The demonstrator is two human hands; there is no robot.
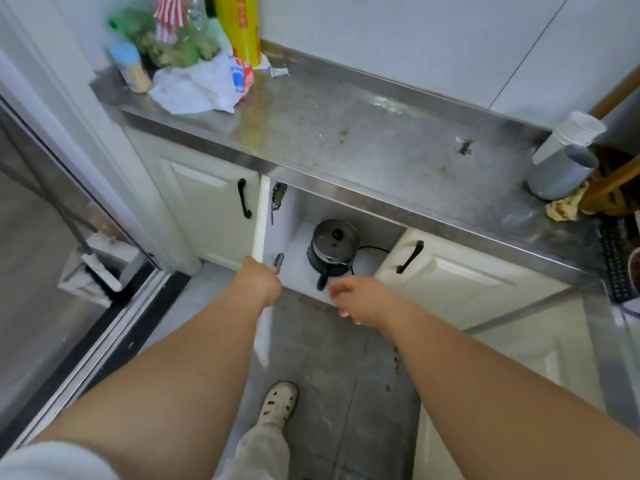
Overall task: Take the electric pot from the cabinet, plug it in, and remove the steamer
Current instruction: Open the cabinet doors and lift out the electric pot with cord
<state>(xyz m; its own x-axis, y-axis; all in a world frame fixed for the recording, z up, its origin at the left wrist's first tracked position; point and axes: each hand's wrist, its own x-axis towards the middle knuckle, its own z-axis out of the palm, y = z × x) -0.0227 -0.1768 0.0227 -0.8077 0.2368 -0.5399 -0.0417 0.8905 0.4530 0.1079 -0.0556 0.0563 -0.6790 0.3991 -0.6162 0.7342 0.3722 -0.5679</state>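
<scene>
A dark electric pot (331,249) with a glass lid and a black handle pointing toward me stands on the white floor of the open cabinet (298,258). Its black cord trails off to the right behind it. My left hand (260,279) is closed on the edge of the open cabinet door (262,216), which swings out edge-on toward me. My right hand (358,299) hovers just in front of the pot's handle, fingers apart and holding nothing. The steamer is not separately visible.
A steel counter (346,133) runs above the cabinet, with bags and a yellow roll (239,26) at its far left and grey and white cups (564,157) at the right. Closed cabinet doors flank the opening. A sliding glass door (52,254) stands to the left. My foot (278,403) is on the grey tiled floor.
</scene>
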